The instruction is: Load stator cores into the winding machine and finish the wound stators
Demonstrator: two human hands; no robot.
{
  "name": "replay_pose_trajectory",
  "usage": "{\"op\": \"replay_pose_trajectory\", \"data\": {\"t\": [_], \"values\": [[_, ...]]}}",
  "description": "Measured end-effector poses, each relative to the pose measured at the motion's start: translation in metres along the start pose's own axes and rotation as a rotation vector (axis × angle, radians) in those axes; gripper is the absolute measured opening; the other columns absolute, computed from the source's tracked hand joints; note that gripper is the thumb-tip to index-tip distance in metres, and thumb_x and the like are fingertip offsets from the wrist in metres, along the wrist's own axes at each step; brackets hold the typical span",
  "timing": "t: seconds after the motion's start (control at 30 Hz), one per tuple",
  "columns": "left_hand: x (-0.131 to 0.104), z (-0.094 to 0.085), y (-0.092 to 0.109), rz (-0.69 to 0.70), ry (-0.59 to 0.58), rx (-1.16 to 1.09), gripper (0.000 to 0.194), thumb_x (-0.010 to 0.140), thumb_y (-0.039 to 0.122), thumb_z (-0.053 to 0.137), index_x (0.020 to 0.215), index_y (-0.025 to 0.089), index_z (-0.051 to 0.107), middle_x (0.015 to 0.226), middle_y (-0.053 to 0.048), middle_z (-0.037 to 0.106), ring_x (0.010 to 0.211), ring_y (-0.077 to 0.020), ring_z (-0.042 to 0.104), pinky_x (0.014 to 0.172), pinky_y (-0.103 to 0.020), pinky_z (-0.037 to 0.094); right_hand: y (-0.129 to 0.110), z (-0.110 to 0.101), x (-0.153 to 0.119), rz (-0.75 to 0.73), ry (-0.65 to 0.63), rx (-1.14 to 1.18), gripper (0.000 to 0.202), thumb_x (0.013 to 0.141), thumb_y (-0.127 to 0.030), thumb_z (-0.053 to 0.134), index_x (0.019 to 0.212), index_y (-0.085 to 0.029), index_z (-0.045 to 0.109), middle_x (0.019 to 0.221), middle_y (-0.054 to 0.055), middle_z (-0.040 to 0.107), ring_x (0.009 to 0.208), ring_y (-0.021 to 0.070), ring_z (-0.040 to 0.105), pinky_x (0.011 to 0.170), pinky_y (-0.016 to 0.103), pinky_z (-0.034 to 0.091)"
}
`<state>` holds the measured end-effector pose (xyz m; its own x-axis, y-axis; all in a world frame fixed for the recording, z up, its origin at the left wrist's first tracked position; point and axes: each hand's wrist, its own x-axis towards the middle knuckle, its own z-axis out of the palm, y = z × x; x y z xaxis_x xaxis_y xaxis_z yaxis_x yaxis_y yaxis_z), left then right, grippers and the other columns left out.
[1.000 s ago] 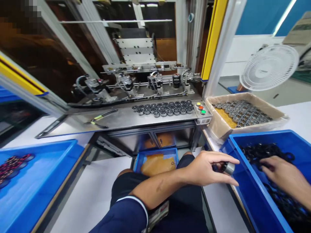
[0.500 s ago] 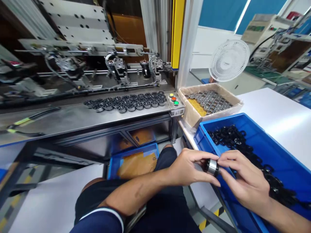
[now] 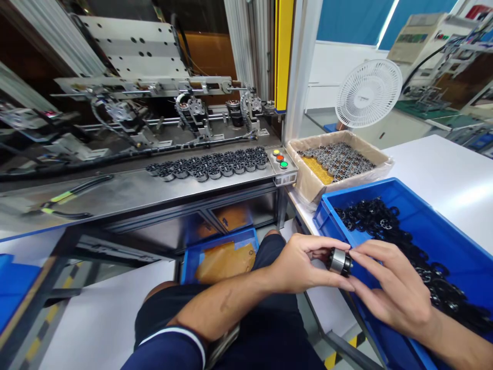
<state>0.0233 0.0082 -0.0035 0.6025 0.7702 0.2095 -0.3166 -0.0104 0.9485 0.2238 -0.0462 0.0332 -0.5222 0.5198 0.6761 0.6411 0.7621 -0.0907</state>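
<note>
Between both hands is a small round part, a silver metal ring with black pieces at its ends. My left hand is closed around it, thumb below and fingers above. From the other side, the fingertips of my right hand pinch its right end. The hands hold it above the near left edge of a blue bin with many loose black plastic parts in it.
Rows of similar round parts stand on the steel machine ledge, left of a button box. Pliers lie at the ledge's left. A lined carton holds more round parts, with a white fan behind it.
The round part has turned slightly between my fingers, and its black right end shows more now. My view has shifted a little to the left.
</note>
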Motion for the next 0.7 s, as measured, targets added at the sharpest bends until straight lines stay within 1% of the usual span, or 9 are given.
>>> {"op": "replay_pose_trajectory", "data": {"t": [0.1, 0.17, 0.33, 0.43, 0.53, 0.63, 0.7], "values": [[-0.0001, 0.0012, 0.0, -0.018, 0.003, -0.044, 0.063, 0.057, 0.038, 0.093, 0.11, 0.009, 0.075, 0.091, -0.01, 0.075, 0.08, -0.0193, 0.071, 0.084, -0.031, 0.06, -0.0008, -0.0003, 0.0011, -0.003, -0.002, 0.001, 0.05, 0.081, 0.0, 0.068, 0.128, -0.011, 0.058, 0.11, 0.015, 0.063, 0.102, 0.0265, 0.064, 0.083, 0.042, 0.059], [-0.0001, 0.0019, 0.0007, -0.034, 0.005, -0.058, 0.066, 0.053, 0.038, 0.095, 0.109, 0.01, 0.075, 0.091, -0.009, 0.075, 0.081, -0.0197, 0.072, 0.084, -0.032, 0.06, -0.0009, -0.0006, 0.0017, -0.019, -0.008, -0.011, 0.049, 0.081, 0.001, 0.067, 0.128, -0.011, 0.059, 0.109, 0.015, 0.063, 0.102, 0.0256, 0.063, 0.084, 0.041, 0.059], [0.0003, 0.0024, 0.0028, -0.076, 0.014, -0.105, 0.071, 0.043, 0.034, 0.098, 0.106, 0.01, 0.076, 0.089, -0.008, 0.076, 0.081, -0.021, 0.073, 0.084, -0.032, 0.06, 0.0008, -0.0023, 0.0014, -0.051, -0.03, -0.035, 0.045, 0.081, -0.001, 0.07, 0.125, -0.004, 0.06, 0.108, 0.018, 0.063, 0.102, 0.0274, 0.061, 0.083, 0.043, 0.058], [0.0, 0.0021, 0.0035, -0.121, 0.006, -0.158, 0.071, 0.041, 0.028, 0.099, 0.106, 0.011, 0.076, 0.089, -0.007, 0.077, 0.082, -0.0205, 0.073, 0.086, -0.032, 0.06, 0.0017, -0.0035, 0.0007, -0.07, -0.049, -0.038, 0.045, 0.082, -0.002, 0.07, 0.126, -0.003, 0.06, 0.107, 0.018, 0.063, 0.101, 0.0278, 0.061, 0.082, 0.043, 0.058], [-0.0006, 0.0022, 0.0034, -0.168, -0.002, -0.231, 0.072, 0.039, 0.025, 0.099, 0.105, 0.012, 0.076, 0.09, -0.007, 0.077, 0.084, -0.0211, 0.074, 0.089, -0.035, 0.059, 0.0033, -0.0034, -0.0011, -0.081, -0.052, -0.053, 0.048, 0.082, -0.003, 0.069, 0.129, -0.006, 0.058, 0.111, 0.017, 0.062, 0.104, 0.0279, 0.062, 0.085, 0.043, 0.058], [-0.0009, 0.0029, 0.003, -0.167, -0.009, -0.253, 0.071, 0.038, 0.022, 0.099, 0.105, 0.012, 0.076, 0.091, -0.007, 0.077, 0.085, -0.0215, 0.074, 0.091, -0.036, 0.058, 0.0052, -0.0031, -0.0028, -0.109, -0.054, -0.062, 0.049, 0.083, -0.001, 0.067, 0.13, -0.009, 0.057, 0.115, 0.016, 0.061, 0.109, 0.0279, 0.062, 0.089, 0.044, 0.057], [-0.001, 0.0033, 0.0027, -0.154, -0.019, -0.252, 0.07, 0.039, 0.02, 0.099, 0.104, 0.012, 0.076, 0.09, -0.006, 0.077, 0.084, -0.02, 0.074, 0.09, -0.033, 0.058, 0.0053, -0.0037, -0.003, -0.119, -0.071, -0.071, 0.047, 0.083, -0.001, 0.068, 0.129, -0.007, 0.058, 0.115, 0.018, 0.061, 0.11, 0.0289, 0.061, 0.09, 0.046, 0.057]]}}
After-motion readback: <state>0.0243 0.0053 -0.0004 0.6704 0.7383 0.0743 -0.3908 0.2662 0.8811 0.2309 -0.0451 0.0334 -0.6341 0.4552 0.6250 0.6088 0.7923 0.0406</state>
